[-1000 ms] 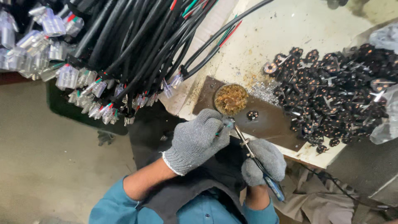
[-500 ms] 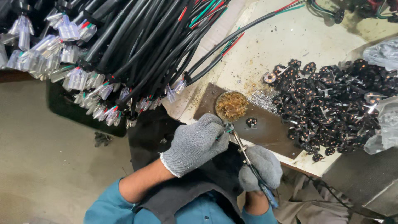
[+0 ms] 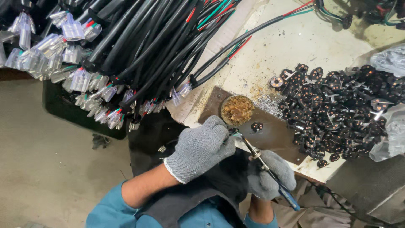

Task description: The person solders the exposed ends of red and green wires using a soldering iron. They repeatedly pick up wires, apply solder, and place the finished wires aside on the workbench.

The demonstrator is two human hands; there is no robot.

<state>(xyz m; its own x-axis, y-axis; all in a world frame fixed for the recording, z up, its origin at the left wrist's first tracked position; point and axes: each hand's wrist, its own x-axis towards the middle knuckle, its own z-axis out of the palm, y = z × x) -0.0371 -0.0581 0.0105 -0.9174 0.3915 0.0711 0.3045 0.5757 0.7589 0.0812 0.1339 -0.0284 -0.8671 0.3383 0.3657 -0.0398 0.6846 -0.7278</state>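
Left hand: your gloved left hand is closed around something small at its fingertips, just at the near edge of the brown plate; the glove hides the piece, so what it is cannot be told.
Right hand: your right hand is curled shut on the soldering iron, blue handle toward you, tip pointed up at the left fingers.
Burn risk: the tip sits almost touching your left glove (knit fabric will not stop heat for long); a small slip of either wrist could put it on your fingers.
Cable risk: the black cable bundle hangs just above your hands, its clear connectors dangling; a raised iron could scorch the insulation.
Tin risk: the round tin of brass wool stands just beside your left knuckles and could be knocked off the plate.
Loose parts: one black disc lies alone on the plate, and the pile of black discs spreads to the bench edge; a nudge could send some to the floor.
Cord: the iron's cord is out of sight below, so a snag there cannot be ruled out.
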